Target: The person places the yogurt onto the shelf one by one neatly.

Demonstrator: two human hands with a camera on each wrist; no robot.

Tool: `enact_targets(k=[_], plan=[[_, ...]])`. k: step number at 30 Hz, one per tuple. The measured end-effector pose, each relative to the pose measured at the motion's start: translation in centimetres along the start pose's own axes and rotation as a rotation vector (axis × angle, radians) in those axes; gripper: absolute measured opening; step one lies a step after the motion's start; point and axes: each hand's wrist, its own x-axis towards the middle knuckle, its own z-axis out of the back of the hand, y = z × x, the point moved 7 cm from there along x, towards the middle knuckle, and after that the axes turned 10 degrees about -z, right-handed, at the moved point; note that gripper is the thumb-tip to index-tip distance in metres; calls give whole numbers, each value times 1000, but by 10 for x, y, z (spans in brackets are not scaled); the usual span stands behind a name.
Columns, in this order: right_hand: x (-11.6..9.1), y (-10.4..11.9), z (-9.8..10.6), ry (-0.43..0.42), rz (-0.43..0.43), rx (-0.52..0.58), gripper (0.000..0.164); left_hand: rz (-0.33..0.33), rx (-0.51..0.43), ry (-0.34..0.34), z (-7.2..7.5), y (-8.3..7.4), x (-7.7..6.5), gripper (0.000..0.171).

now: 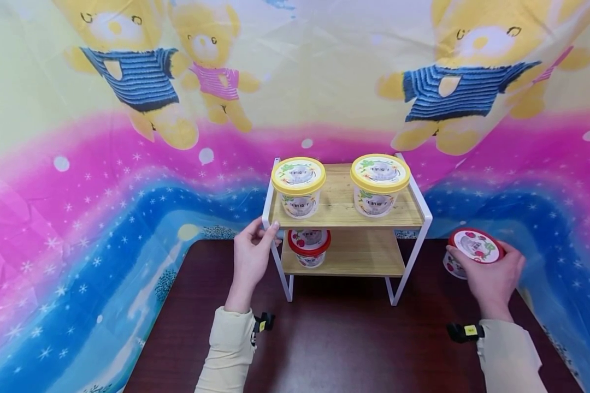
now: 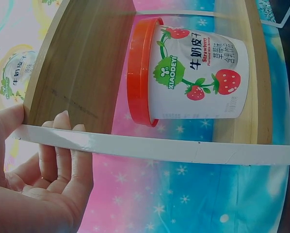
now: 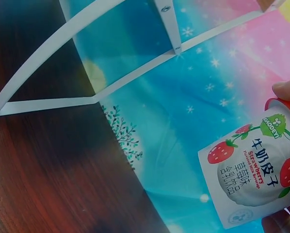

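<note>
A two-tier wooden rack with a white metal frame stands on the table. My left hand grips its front left upright, thumb at the upper board's corner and fingertips behind the white bar. In my right hand, to the right of the rack, is a strawberry milk tub with a red lid, held between thumb and fingers. Another red-lidded strawberry tub sits at the left of the lower board. Two yellow-lidded tubs stand apart on the upper board, one left and one right.
The dark brown table extends in front of the rack and to both sides. Behind it hangs a bright cloth printed with bears and snowflakes, falling past the table's edges. A wrist camera is strapped on each arm.
</note>
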Motion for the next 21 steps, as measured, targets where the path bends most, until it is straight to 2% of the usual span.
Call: enact_targets(k=[12, 21], plan=[[-12, 10, 7, -34, 48, -14, 100, -3, -3, -2, 0, 0, 0, 38], [-22, 18, 14, -56, 48, 2, 97, -4, 0, -1, 0, -1, 0, 38]])
